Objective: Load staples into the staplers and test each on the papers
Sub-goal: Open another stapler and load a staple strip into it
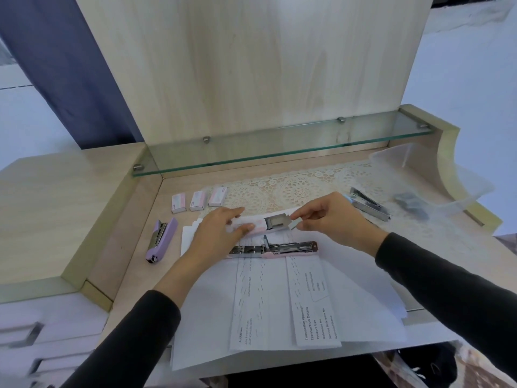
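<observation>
Nearest the person, loose printed papers (279,309) lie fanned over the front of the table (134,219). On their far edge a pink stapler (272,249) lies opened out flat, its metal channel facing up.

Just beyond it, the left hand (221,228) holds an open staple box (260,224), grip clamped on it between thumb and fingers. The right hand (327,217) has its grip pinched on a strip of staples (295,224) at the box's open end.

A purple stapler (161,239) lies to the left, on bare table. Three closed boxes (198,201) stand in a row behind it. To the right, a metal stapler (369,204) lies open near a clear plastic tub (436,177). A lace mat (293,189) and a glass shelf (279,147) sit farthest back.
</observation>
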{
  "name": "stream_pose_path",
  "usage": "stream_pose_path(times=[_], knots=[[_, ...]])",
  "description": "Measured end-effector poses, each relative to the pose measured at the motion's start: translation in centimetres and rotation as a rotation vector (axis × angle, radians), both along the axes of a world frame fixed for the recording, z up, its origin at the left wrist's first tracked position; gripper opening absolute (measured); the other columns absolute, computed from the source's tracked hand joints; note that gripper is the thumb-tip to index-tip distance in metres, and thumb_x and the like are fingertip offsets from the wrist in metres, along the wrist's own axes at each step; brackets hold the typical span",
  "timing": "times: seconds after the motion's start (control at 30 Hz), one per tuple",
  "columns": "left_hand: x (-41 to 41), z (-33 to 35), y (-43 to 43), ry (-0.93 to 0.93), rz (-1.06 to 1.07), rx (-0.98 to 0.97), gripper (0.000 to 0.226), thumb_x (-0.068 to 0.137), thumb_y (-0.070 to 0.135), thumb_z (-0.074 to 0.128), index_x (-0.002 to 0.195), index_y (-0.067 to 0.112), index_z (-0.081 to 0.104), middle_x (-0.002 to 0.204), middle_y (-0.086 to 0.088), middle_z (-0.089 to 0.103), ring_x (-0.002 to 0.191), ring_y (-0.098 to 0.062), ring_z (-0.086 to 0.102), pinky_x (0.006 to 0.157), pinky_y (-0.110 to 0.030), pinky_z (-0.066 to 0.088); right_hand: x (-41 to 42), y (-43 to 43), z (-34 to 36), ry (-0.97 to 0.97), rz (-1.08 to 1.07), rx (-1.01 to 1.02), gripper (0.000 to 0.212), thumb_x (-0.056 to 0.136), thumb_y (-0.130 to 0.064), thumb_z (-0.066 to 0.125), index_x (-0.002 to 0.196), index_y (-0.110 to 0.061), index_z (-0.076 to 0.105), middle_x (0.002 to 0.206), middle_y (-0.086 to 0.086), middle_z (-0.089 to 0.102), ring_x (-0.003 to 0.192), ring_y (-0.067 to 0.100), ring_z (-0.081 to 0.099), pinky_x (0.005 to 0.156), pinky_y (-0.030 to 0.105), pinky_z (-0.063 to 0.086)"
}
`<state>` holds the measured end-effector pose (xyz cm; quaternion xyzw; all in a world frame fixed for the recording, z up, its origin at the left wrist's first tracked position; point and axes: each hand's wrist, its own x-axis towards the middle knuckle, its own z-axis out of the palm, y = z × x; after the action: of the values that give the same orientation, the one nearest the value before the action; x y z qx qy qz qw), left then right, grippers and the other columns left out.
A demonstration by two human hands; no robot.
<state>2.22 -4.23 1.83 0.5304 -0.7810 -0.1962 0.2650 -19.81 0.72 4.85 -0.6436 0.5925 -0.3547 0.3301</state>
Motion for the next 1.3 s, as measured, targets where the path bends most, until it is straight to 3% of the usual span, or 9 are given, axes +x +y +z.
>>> stream_pose_path(times=[0.07, 0.17, 0.27, 0.4, 0.5, 0.6, 0.77, 1.13, 1.3], knots=[[0.0, 0.1, 0.6, 0.051, 0.006, -0.150, 0.038, 0.085, 0.038, 0.060, 0.116, 0.018, 0.061, 0.115, -0.001, 0.058, 0.104, -0.018, 0.051, 0.095, -0.036, 0.041, 0.0, 0.5, 0.0, -0.003, 0.017, 0.000, 0.015, 0.074, -0.001, 0.070, 0.087, -0.007, 0.072, 0.060, -0.002, 0.061, 0.041, -0.004, 0.047, 0.047, 0.003, 0.036], [-0.2, 0.2, 2.4, 0.095, -0.103, -0.248, 0.044, 0.080, 0.055, 0.051, 0.100, 0.019, 0.068, 0.098, 0.009, 0.061, 0.094, -0.009, 0.051, 0.086, -0.018, 0.038, 0.0, 1.0, -0.3, -0.004, 0.032, -0.001, 0.013, 0.073, 0.001, 0.069, 0.083, -0.008, 0.072, 0.057, -0.002, 0.057, 0.041, -0.004, 0.047, 0.049, 0.004, 0.038], [-0.7, -0.9, 4.0, -0.041, -0.209, -0.249, 0.055, 0.076, 0.060, 0.043, 0.099, 0.017, 0.068, 0.095, 0.012, 0.060, 0.091, -0.010, 0.050, 0.079, -0.019, 0.035, 0.3, 1.4, -0.6, -0.017, 0.033, -0.011, 0.011, 0.074, -0.003, 0.070, 0.084, -0.008, 0.072, 0.064, 0.005, 0.064, 0.048, -0.001, 0.052, 0.055, 0.007, 0.045], [-1.1, -2.9, 4.2, -0.166, -0.189, -0.323, 0.045, 0.077, 0.048, 0.046, 0.092, 0.013, 0.069, 0.090, 0.001, 0.067, 0.083, -0.023, 0.059, 0.072, -0.030, 0.038, 1.1, 1.9, -1.3, 0.063, 0.042, -0.081, 0.007, 0.074, -0.016, 0.072, 0.081, -0.016, 0.073, 0.079, -0.006, 0.066, 0.063, 0.004, 0.052, 0.061, 0.011, 0.041], [-1.3, -3.5, 4.4, -0.130, -0.131, -0.401, 0.025, 0.075, 0.036, 0.060, 0.081, 0.012, 0.068, 0.077, 0.002, 0.066, 0.074, -0.016, 0.055, 0.063, -0.029, 0.037, 1.7, 2.1, -2.0, 0.067, 0.049, -0.114, 0.007, 0.073, -0.016, 0.073, 0.080, -0.017, 0.073, 0.080, -0.009, 0.059, 0.067, 0.004, 0.048, 0.063, 0.013, 0.039], [-1.2, -3.7, 4.8, -0.070, -0.111, -0.435, 0.031, 0.078, 0.039, 0.052, 0.079, 0.011, 0.067, 0.076, 0.002, 0.065, 0.075, -0.009, 0.043, 0.064, -0.018, 0.030, 2.0, 2.2, -2.6, 0.084, 0.035, -0.134, 0.009, 0.073, -0.013, 0.073, 0.081, -0.017, 0.074, 0.077, -0.011, 0.056, 0.071, 0.008, 0.049, 0.067, 0.017, 0.038], [-1.3, -3.9, 4.9, -0.054, -0.112, -0.469, 0.032, 0.078, 0.038, 0.050, 0.079, 0.011, 0.067, 0.076, 0.002, 0.065, 0.075, -0.008, 0.043, 0.067, -0.018, 0.028, 2.3, 2.2, -3.0, 0.053, 0.010, -0.168, 0.011, 0.071, -0.011, 0.074, 0.081, -0.015, 0.075, 0.073, -0.014, 0.056, 0.072, 0.004, 0.049, 0.064, 0.009, 0.035], [-1.1, -4.0, 4.9, -0.080, -0.098, -0.473, 0.033, 0.080, 0.040, 0.048, 0.079, 0.013, 0.067, 0.076, 0.003, 0.065, 0.075, -0.007, 0.043, 0.066, -0.016, 0.022, 2.2, 1.6, -3.1, 0.113, 0.047, -0.137, 0.015, 0.071, -0.014, 0.075, 0.085, -0.019, 0.074, 0.074, -0.017, 0.056, 0.077, 0.008, 0.052, 0.069, 0.014, 0.037], [-1.2, -4.1, 5.0, -0.070, -0.102, -0.488, 0.033, 0.080, 0.039, 0.049, 0.079, 0.012, 0.068, 0.075, 0.002, 0.065, 0.075, -0.009, 0.043, 0.068, -0.022, 0.032, 2.2, 1.7, -3.5, 0.194, 0.067, -0.191, 0.016, 0.073, -0.019, 0.073, 0.089, -0.020, 0.074, 0.073, -0.019, 0.055, 0.083, 0.017, 0.052, 0.070, 0.016, 0.034]])
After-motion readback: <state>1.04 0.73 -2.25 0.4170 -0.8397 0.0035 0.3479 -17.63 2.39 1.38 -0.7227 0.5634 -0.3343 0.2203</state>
